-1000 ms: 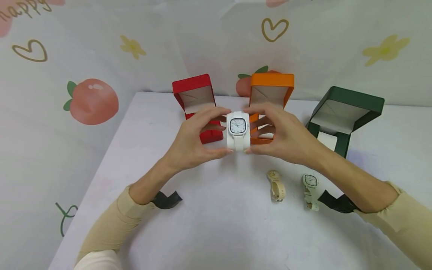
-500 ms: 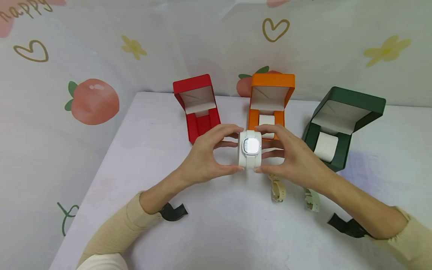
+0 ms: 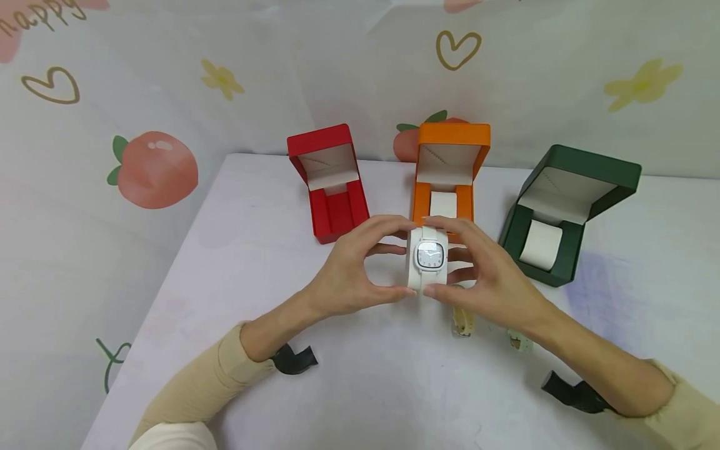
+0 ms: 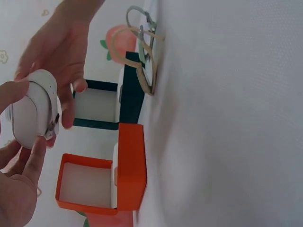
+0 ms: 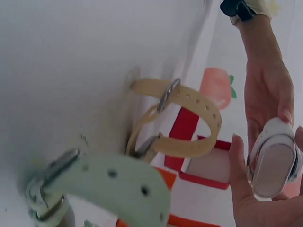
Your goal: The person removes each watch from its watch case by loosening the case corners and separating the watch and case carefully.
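Both my hands hold a white watch [image 3: 430, 255] wrapped round a white cushion [image 3: 413, 262], raised above the table in front of the orange box. My left hand [image 3: 355, 269] grips the cushion's left end between thumb and fingers. On the other end, my right hand [image 3: 489, 272] does the same. The cushion's flat end [image 5: 273, 170] shows in the right wrist view. Below my right hand lie a beige watch [image 3: 464, 322] and a pale green watch [image 3: 520, 340], both partly hidden in the head view. Their buckled straps stand up as loops in the wrist views.
Three lidded boxes stand open along the back: a red box [image 3: 316, 212] with a bare red slot, an orange box [image 3: 420, 203] and a dark green box [image 3: 569, 256]. The latter two each contain a white cushion. Behind them hangs a printed cloth [image 3: 349, 75].
Both hands have brought the white watch and its cushion nearer to me and rightward. The red box and the green box's cushion are now uncovered, while the two lying watches are more hidden.
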Tool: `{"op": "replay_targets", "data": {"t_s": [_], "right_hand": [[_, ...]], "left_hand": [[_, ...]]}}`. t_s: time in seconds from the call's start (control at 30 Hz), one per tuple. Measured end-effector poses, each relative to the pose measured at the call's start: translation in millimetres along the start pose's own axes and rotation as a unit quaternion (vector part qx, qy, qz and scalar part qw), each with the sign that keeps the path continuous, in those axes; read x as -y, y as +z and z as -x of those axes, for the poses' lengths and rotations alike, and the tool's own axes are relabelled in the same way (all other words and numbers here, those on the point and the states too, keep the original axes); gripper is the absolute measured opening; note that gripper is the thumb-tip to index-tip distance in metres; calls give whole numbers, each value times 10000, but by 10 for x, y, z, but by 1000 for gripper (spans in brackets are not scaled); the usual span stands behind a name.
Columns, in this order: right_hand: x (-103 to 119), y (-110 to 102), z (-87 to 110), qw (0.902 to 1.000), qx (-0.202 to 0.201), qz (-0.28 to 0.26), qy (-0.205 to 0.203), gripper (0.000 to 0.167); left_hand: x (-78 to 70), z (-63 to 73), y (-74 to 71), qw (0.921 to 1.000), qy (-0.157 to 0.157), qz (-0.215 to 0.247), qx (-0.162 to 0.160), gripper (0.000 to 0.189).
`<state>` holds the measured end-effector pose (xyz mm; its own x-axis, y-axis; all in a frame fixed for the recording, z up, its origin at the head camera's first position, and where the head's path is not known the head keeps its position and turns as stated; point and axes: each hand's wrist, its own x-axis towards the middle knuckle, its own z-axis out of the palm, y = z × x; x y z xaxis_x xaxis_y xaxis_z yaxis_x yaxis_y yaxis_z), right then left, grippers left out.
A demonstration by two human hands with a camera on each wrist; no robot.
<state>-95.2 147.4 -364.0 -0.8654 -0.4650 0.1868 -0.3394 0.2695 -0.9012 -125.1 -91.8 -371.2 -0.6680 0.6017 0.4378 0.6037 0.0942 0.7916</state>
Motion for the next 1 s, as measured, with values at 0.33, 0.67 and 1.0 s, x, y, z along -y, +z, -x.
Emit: {"op": "replay_targets", "data": {"t_s": [0.33,0.67,1.0], "right_hand": [[4,123,11,9982,-238,-340,425,79],[-6,126,18,9972,-244,-490,507,79],[-24,105,33,9984,-172,-299,439,79]], "left_hand": [[20,9,48,9999,-74,-72,-34,77],[26,16,52,9998,-133,-115,22,77],[53,17,42,10000,-59,-34,63,76]]}}
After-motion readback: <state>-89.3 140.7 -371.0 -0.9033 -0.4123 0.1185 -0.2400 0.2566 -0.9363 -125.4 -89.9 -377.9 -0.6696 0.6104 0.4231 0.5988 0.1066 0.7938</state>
